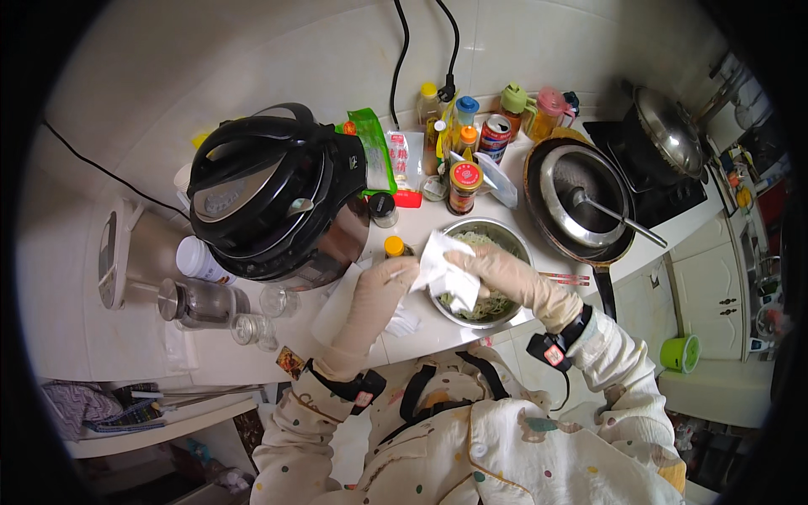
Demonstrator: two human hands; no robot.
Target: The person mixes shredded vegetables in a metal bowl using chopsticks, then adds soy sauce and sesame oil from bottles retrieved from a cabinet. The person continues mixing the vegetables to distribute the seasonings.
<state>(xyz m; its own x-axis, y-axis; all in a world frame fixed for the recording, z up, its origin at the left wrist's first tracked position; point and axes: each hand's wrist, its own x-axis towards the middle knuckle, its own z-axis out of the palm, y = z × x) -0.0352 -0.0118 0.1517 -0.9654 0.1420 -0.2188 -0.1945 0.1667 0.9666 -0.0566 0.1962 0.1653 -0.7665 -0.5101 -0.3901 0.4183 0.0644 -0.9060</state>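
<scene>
Both my hands wear thin, pale gloves and have black devices strapped at the wrists. A crumpled white paper tissue (449,273) is pinched between them. My left hand (377,297) grips its left edge, and my right hand (499,271) holds its right side. Under the tissue and my right hand stands a round stainless steel bowl (478,324) with pale green shredded food (486,309) in it. A small bottle with a yellow cap (396,247) stands just behind my left hand. More white paper (404,322) lies on the counter between my left hand and the bowl.
A black electric pressure cooker (278,196) stands at the left, near glass jars (202,303). Sauce bottles, a red-lidded jar (465,183) and a drink can (495,136) are behind the bowl. To the right are red chopsticks (568,278) and a frying pan (536,221) holding a metal bowl and ladle.
</scene>
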